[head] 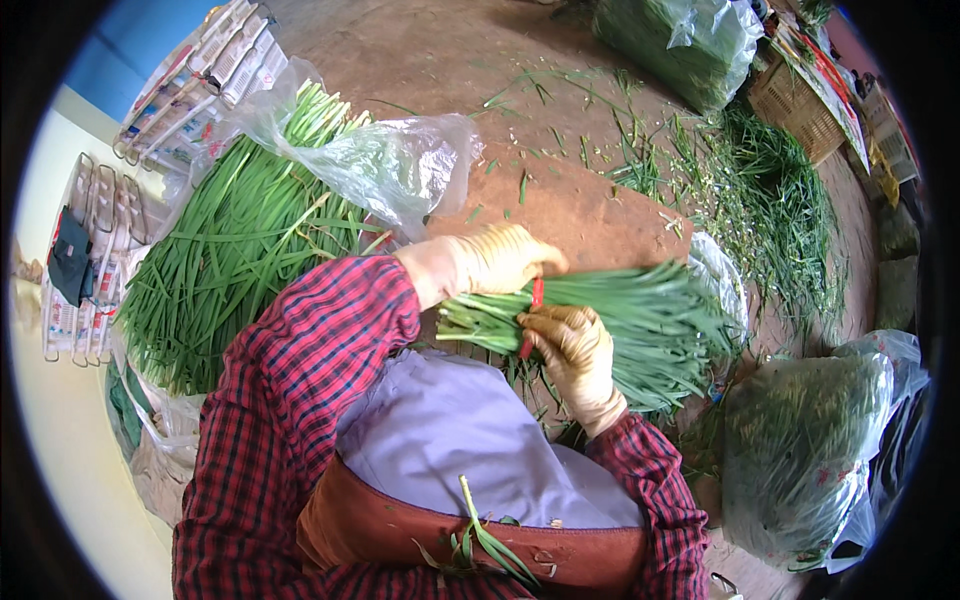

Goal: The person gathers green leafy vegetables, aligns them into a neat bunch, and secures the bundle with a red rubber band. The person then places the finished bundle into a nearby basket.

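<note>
A bunch of garlic chives (645, 319) lies crosswise before me, its pale cut stems to the left and its leaves fanned to the right. Around the stem part runs a red band (538, 291). My left hand (499, 259), in a pale rubber glove, grips the bunch's far side beside the band's upper end; its thumb is mostly hidden. My right hand (574, 345), gloved alike, pinches the lower part of the band between thumb and fingers. Under the bunch's far side is a reddish-brown board (570, 206).
A large heap of chives (247, 240) lies at left, partly under clear plastic film (390, 161). Loose leaves (787, 202) litter the floor at right. Filled plastic bags (806, 450) stand at lower right, another bag (675, 45) at the back. Wire racks (202, 82) are at upper left.
</note>
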### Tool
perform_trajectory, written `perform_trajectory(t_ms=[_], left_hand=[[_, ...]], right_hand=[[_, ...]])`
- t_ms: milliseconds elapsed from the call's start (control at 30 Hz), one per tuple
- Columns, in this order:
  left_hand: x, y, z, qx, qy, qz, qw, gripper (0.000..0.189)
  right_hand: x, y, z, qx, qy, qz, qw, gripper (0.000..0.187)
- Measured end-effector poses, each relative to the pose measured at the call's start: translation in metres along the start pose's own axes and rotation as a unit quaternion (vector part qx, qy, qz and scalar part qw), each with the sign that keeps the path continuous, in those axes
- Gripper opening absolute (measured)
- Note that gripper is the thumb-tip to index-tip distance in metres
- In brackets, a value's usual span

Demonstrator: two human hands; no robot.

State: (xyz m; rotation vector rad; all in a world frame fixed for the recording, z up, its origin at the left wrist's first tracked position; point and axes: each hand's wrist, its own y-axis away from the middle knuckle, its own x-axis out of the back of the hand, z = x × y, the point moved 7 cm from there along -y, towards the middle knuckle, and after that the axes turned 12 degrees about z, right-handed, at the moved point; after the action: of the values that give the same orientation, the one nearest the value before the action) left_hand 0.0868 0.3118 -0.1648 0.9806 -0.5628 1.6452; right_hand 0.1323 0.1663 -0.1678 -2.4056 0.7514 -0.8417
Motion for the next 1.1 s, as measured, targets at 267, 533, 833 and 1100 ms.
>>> perform_trajectory(t_ms=[267, 533, 833, 1100], left_hand=[[0.005, 0.048, 0.023, 0.015, -0.254, 0.075, 0.964, 0.089], [-0.026, 0.053, 0.022, -0.007, -0.425, 0.133, 0.896, 0.101], [-0.029, 0.051, -0.008, 0.005, -0.34, 0.081, 0.937, 0.07], [-0.03, 0.044, -0.018, 0.018, -0.202, 0.083, 0.976, 0.068]], right_hand=[[-0.006, -0.011, 0.026, -0.15, -0.082, 0.033, 0.985, 0.013], [-0.011, -0.034, 0.018, -0.177, -0.056, 0.046, 0.982, 0.009], [-0.032, -0.053, 0.014, -0.137, 0.022, -0.06, 0.988, 0.008], [-0.033, -0.051, -0.003, -0.083, -0.021, -0.004, 0.996, 0.007]])
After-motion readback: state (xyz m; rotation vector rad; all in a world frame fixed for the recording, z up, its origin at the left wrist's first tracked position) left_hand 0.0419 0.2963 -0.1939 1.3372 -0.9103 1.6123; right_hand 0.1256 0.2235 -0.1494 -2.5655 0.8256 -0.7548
